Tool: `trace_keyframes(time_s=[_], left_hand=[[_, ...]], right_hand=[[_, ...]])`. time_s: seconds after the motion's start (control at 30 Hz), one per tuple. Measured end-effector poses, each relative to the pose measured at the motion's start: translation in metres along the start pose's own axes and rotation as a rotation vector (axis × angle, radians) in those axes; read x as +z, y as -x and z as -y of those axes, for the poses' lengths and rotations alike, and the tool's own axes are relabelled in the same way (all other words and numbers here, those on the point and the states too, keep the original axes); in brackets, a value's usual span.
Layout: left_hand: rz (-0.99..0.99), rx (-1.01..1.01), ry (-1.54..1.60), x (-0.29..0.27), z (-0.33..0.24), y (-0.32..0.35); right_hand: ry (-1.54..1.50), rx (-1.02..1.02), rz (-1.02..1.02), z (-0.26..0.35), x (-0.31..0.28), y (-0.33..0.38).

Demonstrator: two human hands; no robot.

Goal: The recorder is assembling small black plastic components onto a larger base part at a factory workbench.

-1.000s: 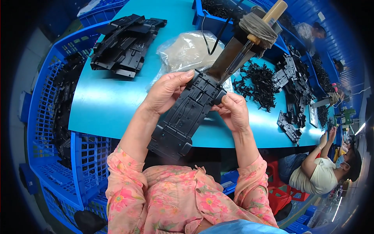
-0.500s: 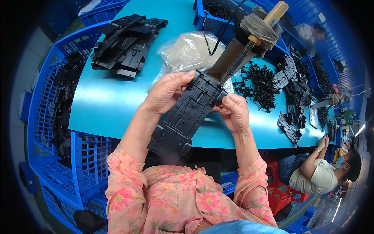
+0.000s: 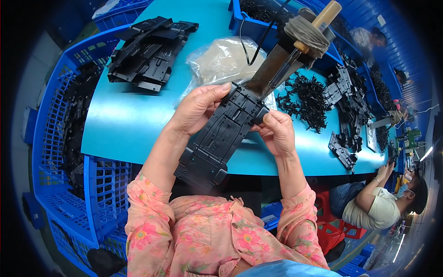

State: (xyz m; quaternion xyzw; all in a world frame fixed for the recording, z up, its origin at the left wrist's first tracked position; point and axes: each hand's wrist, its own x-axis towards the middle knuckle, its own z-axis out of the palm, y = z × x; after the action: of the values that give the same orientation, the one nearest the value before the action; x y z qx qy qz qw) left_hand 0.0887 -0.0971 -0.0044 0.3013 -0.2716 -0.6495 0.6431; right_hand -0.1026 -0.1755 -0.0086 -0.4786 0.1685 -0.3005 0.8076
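Observation:
Between my hands is a long black plastic panel [image 3: 221, 131], tilted, its lower end hanging past the table's front edge. My left hand [image 3: 203, 106] pinches its upper left corner, thumb on top. On its upper right edge my right hand [image 3: 277, 131] closes with thumb and fingers. The panel's far end sits under the tip of a bench-mounted tool [image 3: 277, 69] with a metal rod, a wrapped top and a wooden handle. Whether the tip touches the panel I cannot tell. Behind my left hand lies a clear plastic bag [image 3: 226, 62].
Stacked black panels [image 3: 147, 55] lie at the table's far left. A blue basket [image 3: 44, 152] of black parts stands left. Small black pieces [image 3: 307, 99] and more panels [image 3: 350, 106] cover the right side. A co-worker [image 3: 376, 205] sits at the right.
My hands and the panel have hardly moved. At the right, the co-worker's hands have shifted slightly and now hold a small dark part.

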Motion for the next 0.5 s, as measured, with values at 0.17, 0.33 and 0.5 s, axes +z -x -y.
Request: trace_keyframes(time_s=[0.17, 0.33, 0.5], left_hand=[[0.009, 0.000, -0.001, -0.0007, 0.0001, -0.0003], [-0.005, -0.002, -0.001, 0.0010, -0.0003, 0.0002], [-0.021, -0.003, -0.001, 0.0023, -0.0006, 0.0007]], right_hand=[[0.002, 0.001, -0.013, -0.0006, -0.0008, -0.0002], [0.008, 0.004, -0.023, -0.0018, -0.0019, -0.0001], [0.020, -0.001, -0.022, -0.0014, -0.0011, 0.0004]])
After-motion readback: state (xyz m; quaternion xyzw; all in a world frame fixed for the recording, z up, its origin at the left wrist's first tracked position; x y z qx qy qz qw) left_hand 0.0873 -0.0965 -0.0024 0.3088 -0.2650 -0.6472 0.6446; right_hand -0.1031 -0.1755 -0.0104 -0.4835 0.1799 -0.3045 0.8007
